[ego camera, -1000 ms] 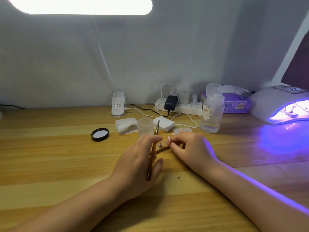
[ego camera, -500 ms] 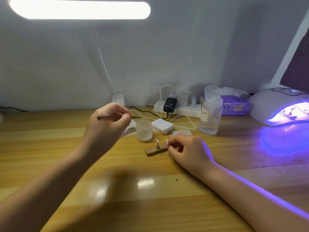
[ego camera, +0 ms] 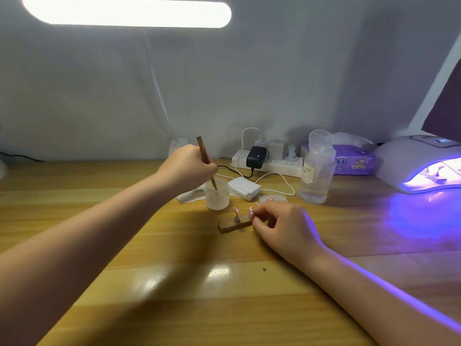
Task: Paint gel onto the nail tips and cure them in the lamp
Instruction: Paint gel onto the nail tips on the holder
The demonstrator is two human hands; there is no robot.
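Wood grain runs across the worktop (ego camera: 99,196), pale yellow and glossy under the strip light (ego camera: 127,12) overhead. The left hand (ego camera: 187,166) has its fingers curled round a brown-handled brush (ego camera: 205,158), held steeply with the tip down inside a small frosted cup (ego camera: 217,194) that stands upright near the middle of the worktop. The right hand (ego camera: 282,223) rests lower and nearer, its fingers bent and pinching the right end of a small brown wooden holder block (ego camera: 230,226) that lies flat just in front of the cup. A nail tip (ego camera: 235,210) stands on a little metal stand on the block; a second one sits at the fingertips, partly hidden by them.

The curing lamp (ego camera: 419,161) sits at the far right, its mouth glowing violet and casting purple light onto the worktop and along the right forearm; what lies inside is too blurred to make out. A clear bottle (ego camera: 318,171) stands between the lamp and the cup, its label reading "NAIL" with smaller print illegible. Behind it is a purple tissue pack (ego camera: 354,162) with printed figures, its writing unreadable. A white power strip (ego camera: 269,163) with a black adapter lies along the wall, a white box (ego camera: 244,187) in front of it.
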